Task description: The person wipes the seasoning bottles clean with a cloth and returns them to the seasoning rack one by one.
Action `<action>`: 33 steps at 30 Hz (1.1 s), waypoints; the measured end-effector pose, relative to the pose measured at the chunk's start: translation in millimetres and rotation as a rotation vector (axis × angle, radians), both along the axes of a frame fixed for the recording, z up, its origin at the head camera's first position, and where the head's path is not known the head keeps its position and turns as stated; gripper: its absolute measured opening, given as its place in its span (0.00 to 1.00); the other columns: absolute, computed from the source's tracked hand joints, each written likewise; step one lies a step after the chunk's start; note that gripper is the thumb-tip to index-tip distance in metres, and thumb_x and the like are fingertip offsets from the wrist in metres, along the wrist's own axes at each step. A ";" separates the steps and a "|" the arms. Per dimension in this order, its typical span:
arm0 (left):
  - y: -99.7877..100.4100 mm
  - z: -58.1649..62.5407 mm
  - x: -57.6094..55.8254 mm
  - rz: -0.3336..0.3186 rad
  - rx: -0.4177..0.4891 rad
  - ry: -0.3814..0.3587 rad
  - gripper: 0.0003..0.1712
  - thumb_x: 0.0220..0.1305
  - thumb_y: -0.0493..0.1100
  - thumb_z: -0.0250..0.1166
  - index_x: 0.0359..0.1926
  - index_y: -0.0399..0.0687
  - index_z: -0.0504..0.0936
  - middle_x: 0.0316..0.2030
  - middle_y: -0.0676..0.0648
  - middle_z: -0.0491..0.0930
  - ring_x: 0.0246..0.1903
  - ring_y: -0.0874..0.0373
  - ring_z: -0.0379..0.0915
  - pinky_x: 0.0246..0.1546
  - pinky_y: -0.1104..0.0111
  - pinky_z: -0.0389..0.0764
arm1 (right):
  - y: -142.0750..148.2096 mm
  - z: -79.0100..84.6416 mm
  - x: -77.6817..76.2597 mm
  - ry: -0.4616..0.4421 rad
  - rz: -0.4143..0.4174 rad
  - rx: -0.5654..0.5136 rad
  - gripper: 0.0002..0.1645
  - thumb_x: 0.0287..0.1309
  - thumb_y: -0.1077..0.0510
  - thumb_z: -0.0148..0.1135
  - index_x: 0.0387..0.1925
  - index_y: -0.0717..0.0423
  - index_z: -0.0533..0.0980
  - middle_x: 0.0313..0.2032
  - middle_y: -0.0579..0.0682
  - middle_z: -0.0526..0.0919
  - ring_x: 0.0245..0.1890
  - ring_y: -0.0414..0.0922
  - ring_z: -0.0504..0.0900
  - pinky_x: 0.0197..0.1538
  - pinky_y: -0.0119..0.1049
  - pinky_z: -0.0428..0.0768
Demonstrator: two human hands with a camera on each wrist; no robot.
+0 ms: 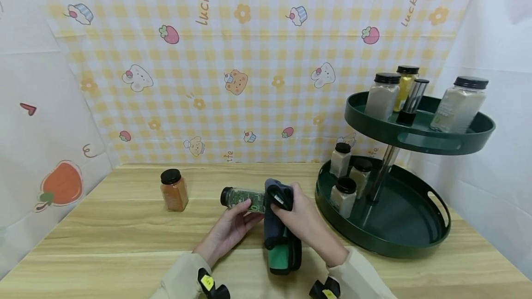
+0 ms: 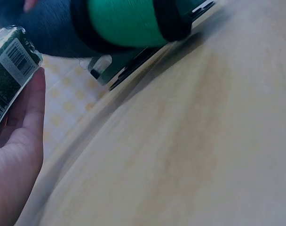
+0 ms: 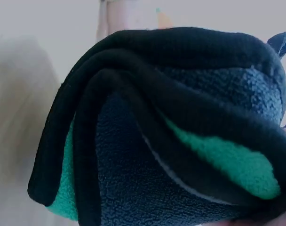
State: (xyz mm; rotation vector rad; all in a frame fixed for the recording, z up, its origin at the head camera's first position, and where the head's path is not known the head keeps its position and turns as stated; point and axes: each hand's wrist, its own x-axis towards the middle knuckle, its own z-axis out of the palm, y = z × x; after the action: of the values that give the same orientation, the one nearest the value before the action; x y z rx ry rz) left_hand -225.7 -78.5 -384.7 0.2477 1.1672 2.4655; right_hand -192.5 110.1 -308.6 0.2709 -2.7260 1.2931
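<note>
My left hand (image 1: 224, 236) holds a clear spice jar (image 1: 241, 196) of green dried herbs on its side, the black lid to the left. Its thumb lies along the near side and the other fingers are underneath. In the left wrist view a barcode label (image 2: 17, 61) shows near the jar's base. A folded fleecy cloth (image 1: 274, 225), dark blue-grey and green with black edging, is gripped by my right hand (image 1: 305, 218). The cloth overlaps the jar's base end in the head view. Its layered folds fill the right wrist view, where most of the right hand is hidden.
An orange-brown spice jar (image 1: 175, 195) with a black lid stands on the wooden table (image 1: 104, 243) at left. On the right is a green two-tier tray stand (image 1: 380, 246). Several lidded jars stand on both tiers, with a black-and-clear cylinder (image 1: 415, 98) on the upper one.
</note>
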 end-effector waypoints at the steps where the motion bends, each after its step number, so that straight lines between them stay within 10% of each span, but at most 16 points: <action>1: 0.0 0.0 0.2 0.002 0.000 -0.003 0.11 0.66 0.43 0.54 0.49 0.50 0.71 0.46 0.51 0.75 0.49 0.58 0.75 0.58 0.65 0.70 | -0.6 2.0 2.1 0.009 0.008 -0.008 0.23 0.54 0.54 0.64 0.46 0.58 0.66 0.41 0.58 0.79 0.38 0.49 0.80 0.38 0.43 0.78; 10: 0.6 0.4 -0.8 0.012 0.010 -0.018 0.17 0.66 0.42 0.54 0.54 0.47 0.65 0.49 0.49 0.72 0.51 0.57 0.73 0.59 0.63 0.69 | 1.9 -1.9 -0.9 0.101 0.038 -0.006 0.21 0.52 0.59 0.66 0.46 0.56 0.69 0.44 0.59 0.80 0.43 0.53 0.80 0.43 0.48 0.78; 19: -0.1 1.0 -0.1 -0.024 0.024 -0.014 0.26 0.65 0.42 0.55 0.60 0.44 0.56 0.52 0.48 0.68 0.52 0.58 0.72 0.60 0.63 0.68 | 9.1 -14.8 -16.6 -0.022 -0.013 0.007 0.25 0.53 0.56 0.65 0.48 0.61 0.65 0.43 0.62 0.79 0.41 0.53 0.80 0.40 0.46 0.78; 33: -0.4 0.8 0.8 -0.007 0.020 -0.020 0.09 0.66 0.42 0.54 0.46 0.50 0.74 0.46 0.51 0.75 0.49 0.58 0.75 0.58 0.65 0.70 | 2.2 9.5 4.6 -0.012 0.033 -0.063 0.25 0.54 0.54 0.65 0.50 0.58 0.65 0.45 0.57 0.78 0.43 0.49 0.79 0.44 0.46 0.77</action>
State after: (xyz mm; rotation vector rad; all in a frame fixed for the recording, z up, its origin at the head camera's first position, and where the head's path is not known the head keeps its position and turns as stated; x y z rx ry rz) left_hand -224.9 -78.9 -383.8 0.2321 1.1328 2.4693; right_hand -187.8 112.3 -299.1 0.3046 -2.6958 1.3915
